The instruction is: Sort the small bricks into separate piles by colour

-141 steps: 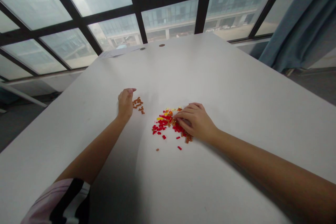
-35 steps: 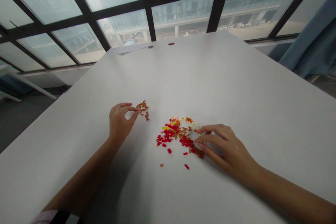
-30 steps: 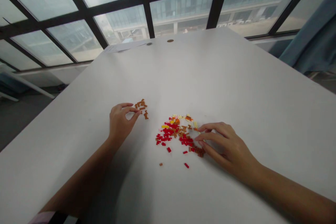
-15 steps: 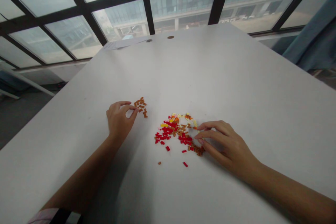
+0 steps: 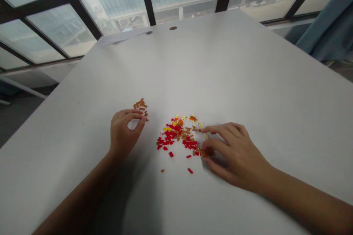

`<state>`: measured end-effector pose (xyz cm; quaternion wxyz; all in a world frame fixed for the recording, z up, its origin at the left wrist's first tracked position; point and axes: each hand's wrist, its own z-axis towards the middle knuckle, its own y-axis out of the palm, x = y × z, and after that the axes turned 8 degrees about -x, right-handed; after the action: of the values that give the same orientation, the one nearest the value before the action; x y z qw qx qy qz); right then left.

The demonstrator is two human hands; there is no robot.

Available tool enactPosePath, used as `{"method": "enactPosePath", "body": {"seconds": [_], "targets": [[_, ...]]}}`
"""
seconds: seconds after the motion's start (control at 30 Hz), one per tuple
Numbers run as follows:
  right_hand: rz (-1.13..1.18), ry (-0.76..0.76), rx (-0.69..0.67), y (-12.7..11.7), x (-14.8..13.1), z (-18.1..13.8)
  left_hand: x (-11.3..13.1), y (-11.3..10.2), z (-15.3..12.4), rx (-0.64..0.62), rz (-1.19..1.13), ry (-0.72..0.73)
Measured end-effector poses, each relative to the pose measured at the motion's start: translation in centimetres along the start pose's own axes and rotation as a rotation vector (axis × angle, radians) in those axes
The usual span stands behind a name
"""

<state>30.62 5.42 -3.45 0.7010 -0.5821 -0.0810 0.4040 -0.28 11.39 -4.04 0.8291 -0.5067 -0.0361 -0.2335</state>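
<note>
A pile of small red, yellow and orange-brown bricks (image 5: 178, 136) lies on the white table (image 5: 209, 66). A small separate group of orange-brown bricks (image 5: 140, 105) sits to its left. My left hand (image 5: 122, 134) rests beside that group, thumb and forefinger curved toward each other with a gap between them and nothing in them. My right hand (image 5: 234, 152) lies at the pile's right edge, fingers spread; the fingertips touch a clump of orange-brown bricks (image 5: 205, 152).
Two stray bricks, one red (image 5: 190, 170) and one brown (image 5: 162, 170), lie near the pile's front. A sheet of paper (image 5: 121, 37) and two cable holes (image 5: 173, 28) are at the far table edge. Windows stand behind; a blue curtain (image 5: 328, 25) hangs at right.
The camera has tilted down a little. My left hand has drawn slightly back from the orange-brown group. My right hand has stayed at the pile's right edge, its fingers shifting over the bricks.
</note>
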Motion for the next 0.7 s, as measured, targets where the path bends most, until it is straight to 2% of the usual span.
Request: {"method": "enactPosePath", "body": {"seconds": [0.23,0.7], "targets": [[0.023,-0.049,0.009,0.2,0.2,0.1,0.3,0.0,-0.1,-0.009,-0.028,-0.017],[0.026,-0.084,0.067,0.2,0.3,-0.1,1.2,-0.1,-0.3,0.000,-0.046,0.054]]}}
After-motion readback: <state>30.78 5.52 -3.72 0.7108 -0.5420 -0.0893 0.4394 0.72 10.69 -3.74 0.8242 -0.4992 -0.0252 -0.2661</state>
